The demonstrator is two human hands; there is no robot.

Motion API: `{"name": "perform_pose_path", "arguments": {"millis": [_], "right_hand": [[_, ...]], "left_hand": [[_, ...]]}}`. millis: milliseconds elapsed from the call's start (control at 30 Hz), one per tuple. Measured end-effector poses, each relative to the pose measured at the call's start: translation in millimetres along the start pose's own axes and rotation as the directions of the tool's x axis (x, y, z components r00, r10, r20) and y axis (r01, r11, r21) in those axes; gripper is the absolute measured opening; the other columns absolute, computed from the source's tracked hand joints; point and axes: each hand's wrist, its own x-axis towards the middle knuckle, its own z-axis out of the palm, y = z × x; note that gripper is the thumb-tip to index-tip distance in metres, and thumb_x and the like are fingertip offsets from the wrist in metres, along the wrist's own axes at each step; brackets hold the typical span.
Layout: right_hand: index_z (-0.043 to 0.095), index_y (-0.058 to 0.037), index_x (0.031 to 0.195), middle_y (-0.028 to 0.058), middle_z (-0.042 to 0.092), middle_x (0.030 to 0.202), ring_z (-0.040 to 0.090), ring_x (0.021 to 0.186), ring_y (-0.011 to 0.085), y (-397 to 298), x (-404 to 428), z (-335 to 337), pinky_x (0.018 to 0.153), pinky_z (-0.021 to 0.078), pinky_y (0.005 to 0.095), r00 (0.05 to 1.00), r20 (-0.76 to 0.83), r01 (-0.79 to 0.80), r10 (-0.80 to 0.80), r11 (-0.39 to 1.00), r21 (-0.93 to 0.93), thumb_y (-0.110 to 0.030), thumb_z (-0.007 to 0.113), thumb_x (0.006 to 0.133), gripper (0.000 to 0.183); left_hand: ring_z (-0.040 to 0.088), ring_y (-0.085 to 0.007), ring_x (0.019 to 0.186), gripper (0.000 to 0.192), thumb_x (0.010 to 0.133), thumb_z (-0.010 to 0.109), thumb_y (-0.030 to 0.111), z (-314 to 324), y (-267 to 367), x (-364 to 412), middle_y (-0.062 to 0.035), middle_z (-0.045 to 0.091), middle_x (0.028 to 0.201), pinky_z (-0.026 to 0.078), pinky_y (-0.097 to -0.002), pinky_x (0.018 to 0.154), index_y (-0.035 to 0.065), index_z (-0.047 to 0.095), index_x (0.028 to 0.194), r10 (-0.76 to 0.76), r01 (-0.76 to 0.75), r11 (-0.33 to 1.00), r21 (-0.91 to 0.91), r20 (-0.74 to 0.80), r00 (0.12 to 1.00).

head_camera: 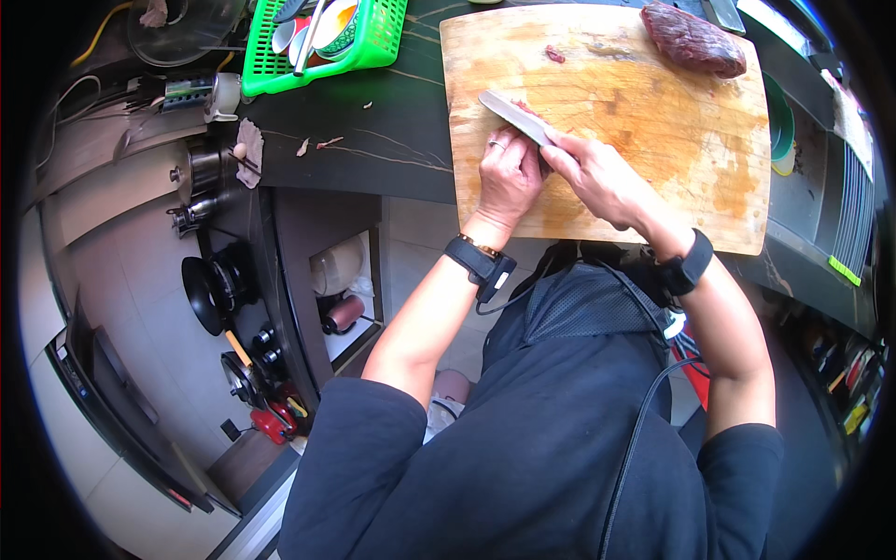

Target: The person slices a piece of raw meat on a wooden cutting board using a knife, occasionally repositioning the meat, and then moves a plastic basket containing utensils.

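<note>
My right hand (pixel 603 180) grips a kitchen knife (pixel 516 116) by its handle, the broad blade pointing to the upper left above a wooden cutting board (pixel 630 133). Shreds of red meat show along the far side of the blade. Close against the near side of the knife, my left hand (pixel 512 171) rests low over the board with fingers curled. Whatever lies under those fingers is mostly hidden. A large piece of raw red meat (pixel 693 40) lies at the board's far right corner. One small meat scrap (pixel 555 54) sits near the far edge.
A green plastic basket (pixel 329 73) with bowls and utensils stands left of the board on the dark countertop (pixel 350 133). Light scraps (pixel 302 147) and a cloth (pixel 249 154) lie nearby. At right are a green basin (pixel 778 115) and a roll-up rack (pixel 852 217).
</note>
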Motion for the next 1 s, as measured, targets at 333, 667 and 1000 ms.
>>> {"name": "perform_pose_path", "arguments": {"millis": [333, 667, 1000], "right_hand": [[0.056, -0.0084, 0.130, -0.0099, 0.033, 0.054, 0.031, 0.042, 0.0010, -0.5, -53.4, -27.6, 0.039, 0.0254, 0.0205, 0.937, 0.099, -0.348, 0.334, 0.907, 0.236, -0.040, 0.045, 0.102, 0.043], [0.057, -0.0124, 0.129, 0.0218, 0.066, 0.099, 0.064, 0.096, 0.0357, -28.7, -72.8, -26.6, 0.081, 0.0494, 0.0412, 0.971, 0.049, -0.221, 0.236, 0.952, -0.211, -0.040, 0.044, 0.100, 0.042], [0.055, -0.0031, 0.127, 0.0274, 0.064, 0.100, 0.063, 0.095, 0.0397, -19.0, -45.2, -19.5, 0.082, 0.0481, 0.0432, 0.995, 0.055, -0.076, 0.080, 0.995, -0.061, -0.034, 0.045, 0.101, 0.042]], "left_hand": [[0.062, -0.0345, 0.091, 0.011, 0.084, 0.058, -0.001, -1.5, -0.1, 1.2, -0.0164, 0.067, 0.095, 0.049, -0.0398, 0.084, -0.0019, 0.066, 0.091, 0.049, -0.049, 0.999, 0.018, -0.035, 0.998], [0.061, -0.0361, 0.086, 0.015, 0.081, 0.060, -0.002, -5.5, 4.9, 2.9, -0.0157, 0.067, 0.089, 0.050, -0.0407, 0.080, 0.0007, 0.067, 0.094, 0.073, -0.073, 0.997, 0.027, 0.001, 0.997], [0.061, -0.0355, 0.088, 0.014, 0.082, 0.058, 0.003, -6.3, 7.1, 6.1, -0.0175, 0.066, 0.092, 0.048, -0.0420, 0.082, -0.0004, 0.067, 0.092, 0.069, -0.068, 0.997, 0.040, -0.003, 0.998]]}}
